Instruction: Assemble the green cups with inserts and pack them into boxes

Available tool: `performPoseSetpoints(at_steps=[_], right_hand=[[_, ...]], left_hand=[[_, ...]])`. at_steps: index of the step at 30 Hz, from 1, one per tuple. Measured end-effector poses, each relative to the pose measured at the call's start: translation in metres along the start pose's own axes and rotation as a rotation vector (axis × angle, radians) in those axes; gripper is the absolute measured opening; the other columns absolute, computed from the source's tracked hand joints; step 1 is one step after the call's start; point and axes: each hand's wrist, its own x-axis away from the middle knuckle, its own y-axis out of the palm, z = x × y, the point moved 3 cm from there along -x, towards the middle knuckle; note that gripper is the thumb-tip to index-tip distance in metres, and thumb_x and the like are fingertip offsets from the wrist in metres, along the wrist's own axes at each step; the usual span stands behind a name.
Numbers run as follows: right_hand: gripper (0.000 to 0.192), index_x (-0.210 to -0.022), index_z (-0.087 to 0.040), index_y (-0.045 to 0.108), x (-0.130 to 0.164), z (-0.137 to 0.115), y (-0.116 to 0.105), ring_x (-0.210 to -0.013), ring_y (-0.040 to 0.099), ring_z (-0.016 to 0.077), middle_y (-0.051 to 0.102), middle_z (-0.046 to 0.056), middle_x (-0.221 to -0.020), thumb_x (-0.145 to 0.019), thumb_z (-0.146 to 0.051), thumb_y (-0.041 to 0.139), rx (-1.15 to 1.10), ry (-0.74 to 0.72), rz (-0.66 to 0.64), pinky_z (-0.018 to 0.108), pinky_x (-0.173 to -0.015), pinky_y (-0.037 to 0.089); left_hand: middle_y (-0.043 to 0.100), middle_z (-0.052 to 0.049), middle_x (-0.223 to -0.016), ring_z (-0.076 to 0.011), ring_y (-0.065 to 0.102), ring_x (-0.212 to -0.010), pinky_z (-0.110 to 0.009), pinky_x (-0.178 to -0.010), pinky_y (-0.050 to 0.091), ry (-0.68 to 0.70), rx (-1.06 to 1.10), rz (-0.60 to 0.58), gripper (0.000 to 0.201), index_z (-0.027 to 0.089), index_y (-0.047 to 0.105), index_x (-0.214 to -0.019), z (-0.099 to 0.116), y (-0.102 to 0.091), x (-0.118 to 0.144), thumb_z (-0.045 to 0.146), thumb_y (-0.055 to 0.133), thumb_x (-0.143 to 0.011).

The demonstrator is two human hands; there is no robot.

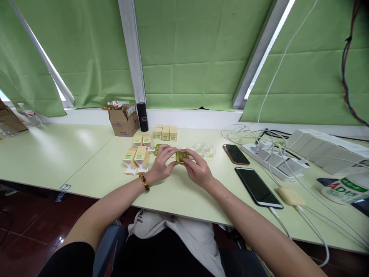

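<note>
Between my two hands, above the table, is a small green square container (181,156). My left hand (163,163) grips its left side with thumb and fingers. On the right side my right hand (198,169) holds it too, with fingertips over its face. Just behind my left hand a second green container (157,149) shows in part. Left of that hand stand several small cream boxes with green labels, including an open-flapped box (141,156). Beyond my right hand lie several clear plastic pieces with yellow centres (208,151).
Farther back are a row of cream boxes (165,132), a cardboard box (123,120) and a black tumbler (142,116). To the right lie two phones, one a black phone (258,187), a power strip (273,161) with tangled cables, white boxes (323,150) and a white bottle (346,188).
</note>
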Motion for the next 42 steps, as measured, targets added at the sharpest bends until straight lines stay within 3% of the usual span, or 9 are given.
performPoseSetpoints(at_steps=[9, 15, 22, 26, 29, 32, 35, 39, 42], right_hand=[[0.048, -0.15, -0.025, 0.053, -0.003, -0.007, -0.003, -0.132, 0.069, 0.0315, 0.07, 0.018, -0.14, -0.103, -0.018, 0.061, -0.026, 0.041, 0.035, 0.054, -0.105, 0.065], [0.037, -0.138, -0.026, 0.065, -0.003, -0.005, -0.001, -0.128, 0.069, 0.032, 0.067, 0.018, -0.14, -0.104, -0.016, 0.057, -0.045, 0.024, 0.006, 0.054, -0.1, 0.066], [0.046, -0.148, -0.027, 0.057, -0.004, -0.007, -0.003, -0.13, 0.069, 0.0322, 0.068, 0.017, -0.14, -0.103, -0.017, 0.06, -0.043, 0.042, 0.019, 0.054, -0.103, 0.066], [0.064, -0.162, -0.028, 0.04, -0.005, -0.01, -0.004, -0.14, 0.063, 0.0329, 0.061, 0.018, -0.154, -0.103, -0.022, 0.063, -0.097, 0.14, 0.025, 0.051, -0.097, 0.069], [0.065, -0.163, -0.029, 0.038, -0.004, -0.012, -0.001, -0.141, 0.061, 0.0333, 0.057, 0.018, -0.157, -0.103, -0.022, 0.063, -0.121, 0.14, 0.0, 0.05, -0.095, 0.069], [0.061, -0.16, -0.03, 0.043, -0.002, -0.011, 0.002, -0.125, 0.071, 0.0311, 0.062, 0.017, -0.151, -0.103, -0.018, 0.06, -0.109, 0.126, -0.032, 0.051, -0.095, 0.068], [0.052, -0.154, -0.028, 0.051, -0.001, -0.009, 0.003, -0.104, 0.076, 0.0268, 0.068, 0.016, -0.14, -0.104, -0.018, 0.059, -0.107, 0.153, -0.024, 0.047, -0.087, 0.069], [0.042, -0.144, -0.026, 0.057, -0.002, -0.008, 0.002, -0.108, 0.074, 0.0278, 0.071, 0.015, -0.135, -0.102, -0.023, 0.062, -0.142, 0.219, -0.021, 0.043, -0.08, 0.066], [0.039, -0.138, -0.026, 0.06, -0.004, -0.008, 0.002, -0.099, 0.073, 0.0253, 0.075, 0.012, -0.127, -0.1, -0.026, 0.065, -0.185, 0.3, -0.026, 0.042, -0.079, 0.064]], left_hand=[[0.072, -0.013, -0.123, -0.0306, 0.055, -0.122, -0.056, -0.105, 0.051, -0.019, 0.026, 0.02, 0.041, 0.023, 0.065, -0.138, -0.004, 0.002, 0.0, 0.034, 0.071, -0.099], [0.072, -0.012, -0.122, -0.0296, 0.054, -0.121, -0.054, -0.105, 0.051, 0.006, 0.031, 0.03, 0.042, 0.023, 0.065, -0.138, -0.004, 0.002, 0.001, 0.033, 0.072, -0.098], [0.073, -0.013, -0.12, -0.0299, 0.056, -0.121, -0.054, -0.104, 0.053, -0.053, 0.057, 0.023, 0.04, 0.022, 0.067, -0.135, -0.007, 0.004, 0.002, 0.039, 0.071, -0.099], [0.074, -0.013, -0.11, -0.0304, 0.058, -0.117, -0.052, -0.099, 0.054, -0.155, 0.096, 0.026, 0.037, 0.02, 0.072, -0.123, -0.012, 0.005, 0.002, 0.048, 0.067, -0.1], [0.072, -0.012, -0.098, -0.0284, 0.06, -0.109, -0.047, -0.092, 0.055, -0.247, 0.113, 0.021, 0.04, 0.018, 0.075, -0.1, -0.016, 0.005, 0.001, 0.054, 0.057, -0.105], [0.066, -0.01, -0.088, -0.0253, 0.062, -0.101, -0.042, -0.088, 0.055, -0.317, 0.141, -0.009, 0.054, 0.018, 0.069, -0.079, -0.018, 0.005, 0.001, 0.057, 0.046, -0.108], [0.064, -0.009, -0.086, -0.0223, 0.064, -0.093, -0.039, -0.085, 0.054, -0.368, 0.195, -0.053, 0.062, 0.018, 0.069, -0.072, -0.018, 0.007, 0.002, 0.06, 0.041, -0.109], [0.067, -0.009, -0.089, -0.0204, 0.065, -0.093, -0.038, -0.091, 0.054, -0.401, 0.269, -0.15, 0.066, 0.017, 0.071, -0.07, -0.016, 0.011, 0.004, 0.058, 0.037, -0.11], [0.067, -0.01, -0.092, -0.0217, 0.065, -0.096, -0.04, -0.092, 0.054, -0.413, 0.267, -0.154, 0.064, 0.017, 0.07, -0.073, -0.017, 0.011, 0.005, 0.054, 0.036, -0.112]])
